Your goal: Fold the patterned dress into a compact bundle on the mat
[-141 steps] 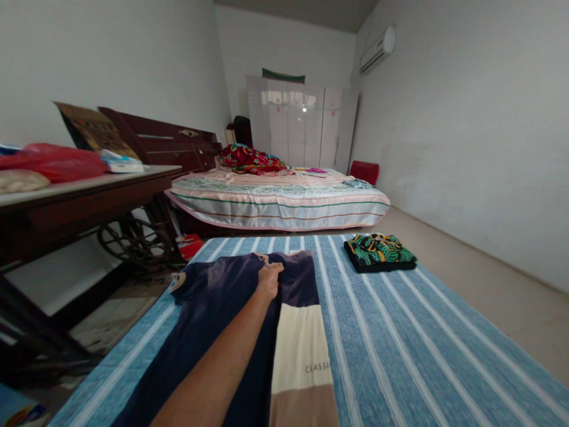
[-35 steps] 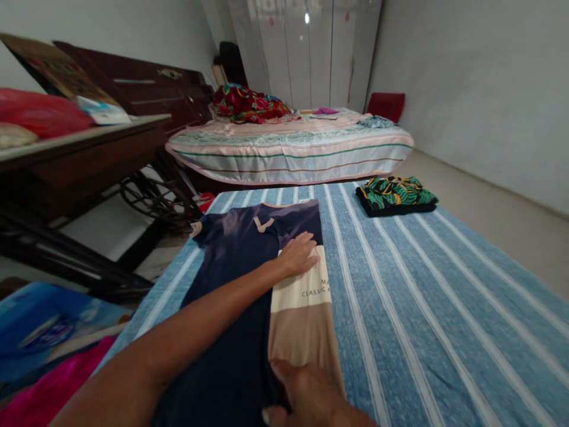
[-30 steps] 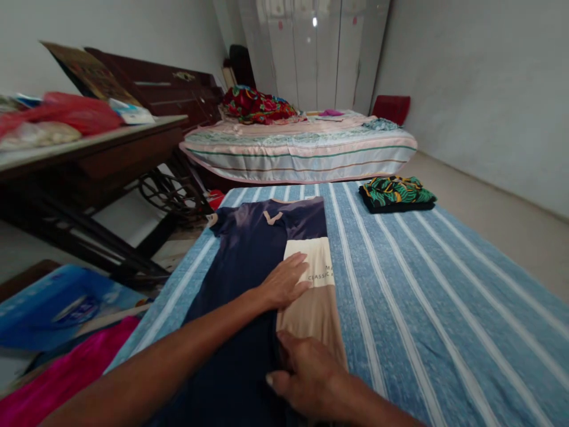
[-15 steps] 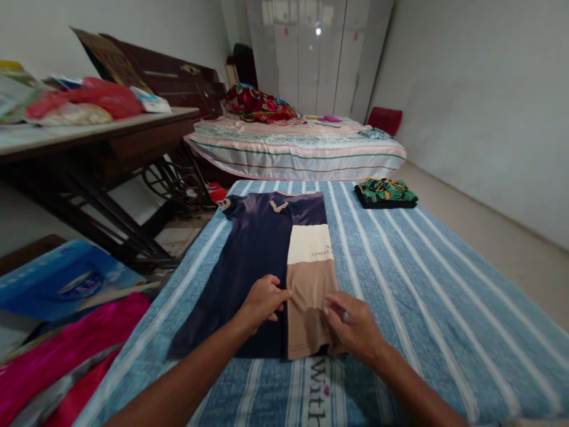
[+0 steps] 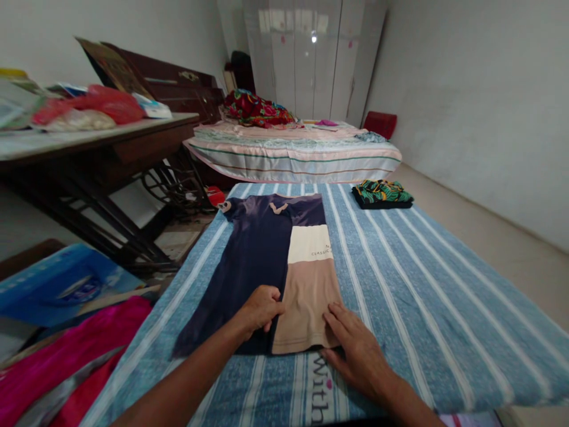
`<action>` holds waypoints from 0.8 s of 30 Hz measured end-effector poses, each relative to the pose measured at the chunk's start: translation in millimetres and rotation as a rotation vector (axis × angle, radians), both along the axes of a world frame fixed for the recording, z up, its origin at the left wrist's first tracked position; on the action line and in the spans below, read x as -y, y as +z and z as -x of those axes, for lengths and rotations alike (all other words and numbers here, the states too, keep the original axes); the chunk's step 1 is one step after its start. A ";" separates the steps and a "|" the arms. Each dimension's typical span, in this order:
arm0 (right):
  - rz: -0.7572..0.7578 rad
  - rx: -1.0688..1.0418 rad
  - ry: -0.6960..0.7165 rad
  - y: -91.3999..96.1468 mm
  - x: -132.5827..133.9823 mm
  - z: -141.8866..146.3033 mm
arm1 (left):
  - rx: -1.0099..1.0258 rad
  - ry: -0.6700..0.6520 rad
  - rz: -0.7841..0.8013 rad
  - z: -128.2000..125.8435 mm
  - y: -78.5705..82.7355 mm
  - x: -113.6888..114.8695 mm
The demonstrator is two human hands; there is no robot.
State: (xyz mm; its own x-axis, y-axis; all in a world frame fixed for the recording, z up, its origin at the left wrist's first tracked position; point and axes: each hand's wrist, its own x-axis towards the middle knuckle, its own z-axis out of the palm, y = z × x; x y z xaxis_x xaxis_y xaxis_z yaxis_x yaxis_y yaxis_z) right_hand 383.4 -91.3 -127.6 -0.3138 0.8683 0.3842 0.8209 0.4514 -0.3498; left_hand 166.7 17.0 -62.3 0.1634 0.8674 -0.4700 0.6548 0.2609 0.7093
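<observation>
A navy T-shirt lies spread on the bed, its right side folded over in a long strip of navy, cream and tan with small lettering on the cream block. At the inner edge of the tan part, my left hand is closed, thumb and fingers pinching the cloth. My right hand rests flat with fingers stretched over the lower right edge of the tan part, near the hem. A short sleeve with a tan cuff lies folded on the upper part of the shirt.
A blue striped sheet covers the bed. Folded black-and-green clothing lies at its far right. Left stands a sewing-machine table with bags on it; below are a blue package and pink clothing. Another bed stands beyond.
My left hand has moved slightly down and left, closing on the strip's inner edge, which shifted left. My right hand has gone from curled fingers to lying flat; the tan cloth looks smoother.
</observation>
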 end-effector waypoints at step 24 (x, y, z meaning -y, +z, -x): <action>-0.116 0.043 0.084 4.6 3.0 -7.8 | -0.142 -0.219 -0.018 11.9 14.3 17.1</action>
State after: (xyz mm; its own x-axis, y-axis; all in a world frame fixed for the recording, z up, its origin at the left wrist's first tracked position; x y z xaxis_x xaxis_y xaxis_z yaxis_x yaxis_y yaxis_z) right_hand 391.2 -94.3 -123.0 -0.4018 0.7885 0.4657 0.7914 0.5548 -0.2567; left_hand 154.8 0.0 -48.0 0.2814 0.8273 -0.4861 0.7878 0.0901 0.6093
